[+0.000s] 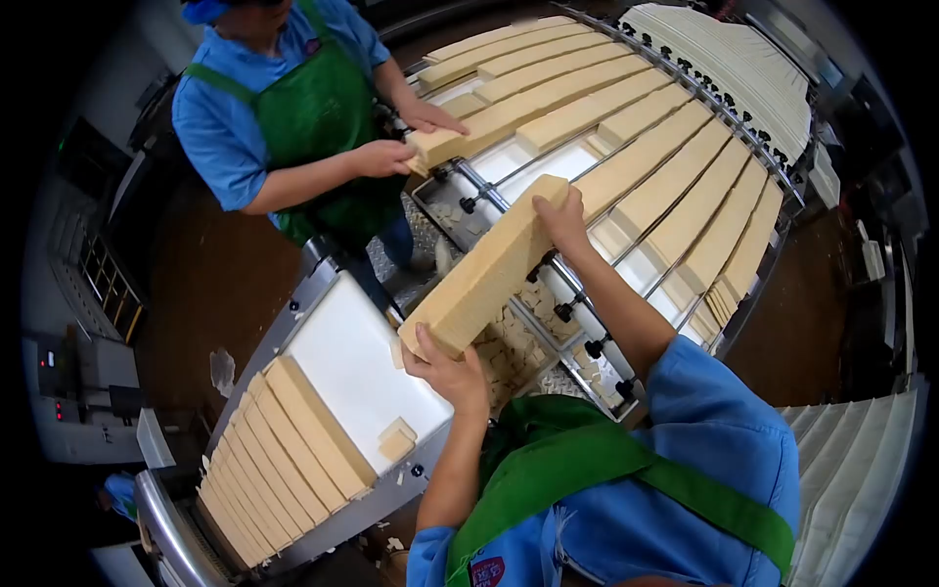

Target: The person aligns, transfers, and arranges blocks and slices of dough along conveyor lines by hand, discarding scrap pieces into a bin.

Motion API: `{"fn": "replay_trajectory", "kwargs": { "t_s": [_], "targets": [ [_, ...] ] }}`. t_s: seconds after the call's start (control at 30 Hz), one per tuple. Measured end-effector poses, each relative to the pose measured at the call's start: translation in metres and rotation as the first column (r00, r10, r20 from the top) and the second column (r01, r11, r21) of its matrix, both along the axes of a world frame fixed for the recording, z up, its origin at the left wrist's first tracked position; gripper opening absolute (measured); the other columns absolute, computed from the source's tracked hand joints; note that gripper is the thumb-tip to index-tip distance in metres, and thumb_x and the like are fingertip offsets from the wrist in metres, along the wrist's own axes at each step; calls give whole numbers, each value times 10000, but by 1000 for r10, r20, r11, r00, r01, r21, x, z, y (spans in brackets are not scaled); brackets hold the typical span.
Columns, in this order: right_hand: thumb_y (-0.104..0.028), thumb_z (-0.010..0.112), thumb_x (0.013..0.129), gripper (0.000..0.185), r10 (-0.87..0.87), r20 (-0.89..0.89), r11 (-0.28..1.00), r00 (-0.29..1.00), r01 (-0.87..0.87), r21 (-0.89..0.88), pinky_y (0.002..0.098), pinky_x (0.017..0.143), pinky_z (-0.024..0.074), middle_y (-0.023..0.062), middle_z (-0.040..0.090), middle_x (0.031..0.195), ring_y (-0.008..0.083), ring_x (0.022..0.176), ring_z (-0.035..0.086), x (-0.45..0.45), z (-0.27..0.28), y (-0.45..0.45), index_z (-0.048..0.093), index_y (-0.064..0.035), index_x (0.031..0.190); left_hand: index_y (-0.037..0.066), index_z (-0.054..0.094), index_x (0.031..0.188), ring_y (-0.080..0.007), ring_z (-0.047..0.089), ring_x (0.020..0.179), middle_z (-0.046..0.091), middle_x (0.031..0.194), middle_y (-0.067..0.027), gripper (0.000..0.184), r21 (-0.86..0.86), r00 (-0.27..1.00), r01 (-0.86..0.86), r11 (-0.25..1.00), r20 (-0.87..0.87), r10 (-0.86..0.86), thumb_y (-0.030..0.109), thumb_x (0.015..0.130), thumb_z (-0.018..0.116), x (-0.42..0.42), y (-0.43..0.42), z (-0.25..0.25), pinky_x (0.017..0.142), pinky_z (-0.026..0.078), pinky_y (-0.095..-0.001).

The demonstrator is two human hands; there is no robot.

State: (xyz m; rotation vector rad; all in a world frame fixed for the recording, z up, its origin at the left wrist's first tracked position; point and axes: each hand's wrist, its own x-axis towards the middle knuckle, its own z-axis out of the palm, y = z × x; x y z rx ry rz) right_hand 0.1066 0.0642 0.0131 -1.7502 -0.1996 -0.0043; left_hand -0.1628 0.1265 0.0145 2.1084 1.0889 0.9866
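Between my hands I hold a long, pale yellow block of stacked wafers, tilted above a gap between two conveyors. My left hand grips its lower end, fingers around the end face. At the upper end, my right hand is closed on the block's side and edge. Below it, a bin of broken wafer pieces is partly hidden by the block. On the white belt to the left lie several similar wafer blocks in a row and small loose pieces.
A co-worker in a green apron stands across from me, both hands on a shorter wafer block. Rows of long wafer blocks lie on the slatted conveyor, split by metal guide rods. Black knobs stick out along its near edge.
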Motion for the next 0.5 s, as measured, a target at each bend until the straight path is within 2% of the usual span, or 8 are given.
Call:
{"fn": "replay_trajectory", "kwargs": {
  "t_s": [0.17,0.2,0.27,0.33,0.4,0.43,0.47,0.5],
  "targets": [
    [-418,691,759,769,7,-9,991,1000,-8,-132,436,929,433,316,439,1190,392,1053,520,77,-6,1,363,81,1243,68,332,1402,-476,294,1266,225,1372,-301,812,73,992,119,990,29,-122,-42,680,686,70,22,8,1046,312,-433],
    [-508,665,761,802,-26,-30,965,999,17,-262,441,939,430,324,464,1198,430,1088,514,95,-8,1,389,61,1254,70,346,1400,-458,326,1256,279,1353,-288,815,109,990,142,984,11,-144,-35,675,704,86,29,8,1047,311,-426],
    [-601,535,808,788,1,-42,813,999,-26,-582,472,979,396,297,494,1247,445,1156,490,121,7,-6,423,19,1282,66,375,1388,-453,357,1251,352,1348,-301,762,111,971,239,965,-15,-239,33,709,718,114,41,14,1051,312,-431],
    [-651,364,853,772,113,-75,477,991,-120,-871,502,1015,353,207,517,1303,409,1215,472,165,-12,-12,474,-25,1290,49,416,1364,-429,398,1242,436,1315,-284,686,89,936,348,933,-91,-341,73,743,708,137,60,2,1048,326,-430],
    [-539,229,932,640,340,-100,210,935,-179,-961,517,1048,313,133,494,1356,389,1251,448,216,-46,-21,513,-95,1296,89,429,1369,-415,426,1235,481,1300,-265,638,-2,871,480,877,-114,-478,106,786,686,153,77,-7,1036,350,-434],
    [-495,213,952,597,302,-181,140,936,-231,-963,520,1059,297,129,458,1391,390,1271,425,255,-73,-19,460,-125,1351,122,422,1381,-417,435,1226,488,1301,-254,627,-28,847,519,854,-115,-519,121,806,670,155,86,-12,1026,363,-442],
    [-464,202,963,580,206,-214,187,955,-253,-949,514,1067,291,114,406,1435,355,1308,387,267,-79,-19,402,-130,1393,43,482,1313,-370,461,1229,515,1300,-203,545,-42,845,530,847,-59,-531,106,805,669,154,85,-2,1045,359,-415],
    [-430,187,974,554,324,-215,82,921,-254,-964,508,1077,279,116,379,1452,329,1336,350,292,-96,-22,381,-142,1406,43,496,1298,-372,489,1198,526,1287,-203,523,-160,835,543,824,2,-550,121,810,666,156,84,13,1028,379,-408]
  ]
}}
